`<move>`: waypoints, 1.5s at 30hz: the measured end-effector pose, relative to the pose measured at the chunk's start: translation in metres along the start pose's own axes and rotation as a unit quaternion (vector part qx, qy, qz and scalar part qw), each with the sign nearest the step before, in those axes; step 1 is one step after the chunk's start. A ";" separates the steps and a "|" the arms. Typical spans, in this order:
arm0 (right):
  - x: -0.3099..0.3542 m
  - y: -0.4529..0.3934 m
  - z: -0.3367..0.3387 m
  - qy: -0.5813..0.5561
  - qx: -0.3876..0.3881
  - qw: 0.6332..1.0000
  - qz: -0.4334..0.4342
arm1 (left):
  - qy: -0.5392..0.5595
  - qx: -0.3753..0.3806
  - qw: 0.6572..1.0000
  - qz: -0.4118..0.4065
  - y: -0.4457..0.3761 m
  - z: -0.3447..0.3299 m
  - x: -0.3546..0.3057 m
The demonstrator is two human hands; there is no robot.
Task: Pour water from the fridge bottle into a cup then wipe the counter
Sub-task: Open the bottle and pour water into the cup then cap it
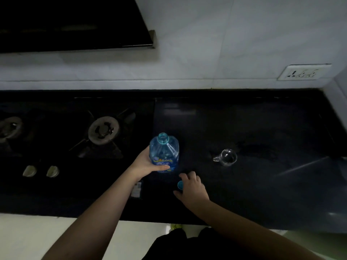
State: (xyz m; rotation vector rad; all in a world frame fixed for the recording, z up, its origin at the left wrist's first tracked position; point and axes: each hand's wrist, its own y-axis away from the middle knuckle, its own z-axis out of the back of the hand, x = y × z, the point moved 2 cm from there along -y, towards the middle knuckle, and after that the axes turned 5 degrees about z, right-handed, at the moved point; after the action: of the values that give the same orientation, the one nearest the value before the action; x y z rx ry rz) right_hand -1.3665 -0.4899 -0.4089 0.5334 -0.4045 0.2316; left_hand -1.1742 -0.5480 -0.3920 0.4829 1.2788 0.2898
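Note:
A blue plastic water bottle [164, 153] stands upright on the dark counter [253, 128], its mouth uncapped. My left hand [148, 163] grips the bottle's lower body from the left, thumb across the label. My right hand [192, 188] is low over the counter just in front of the bottle, fingers curled round the blue cap [180, 184], which shows at the hand's left side. A small clear glass cup [226, 157] with a handle stands upright to the right of the bottle, apart from both hands.
A black gas hob [75, 132] with two burners and two knobs [41, 171] fills the counter's left part. A range hood [75, 25] hangs above it. A white wall socket [304, 72] sits at the right. A faint wet-looking patch [261, 150] lies beyond the cup.

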 end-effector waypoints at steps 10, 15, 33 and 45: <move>0.005 -0.008 -0.003 0.037 -0.005 0.999 0.024 | -0.004 0.022 1.000 -0.004 -0.001 0.006 0.008; 0.006 -0.012 0.048 -0.049 -0.115 0.992 0.002 | 0.000 0.028 1.000 -0.007 0.001 0.006 0.008; 0.089 -0.007 0.150 -0.039 -0.163 0.942 0.290 | -0.052 0.035 0.998 -0.017 0.004 0.007 0.000; 0.095 -0.022 0.166 0.235 -0.178 0.882 0.369 | -0.056 0.043 0.997 -0.019 0.000 0.009 0.006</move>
State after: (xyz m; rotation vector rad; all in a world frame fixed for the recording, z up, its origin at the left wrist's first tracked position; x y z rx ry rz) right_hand -1.3262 -0.5867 -0.2473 -0.0754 -0.1473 0.9844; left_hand -1.1637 -0.5472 -0.3956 0.5411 1.1930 0.1743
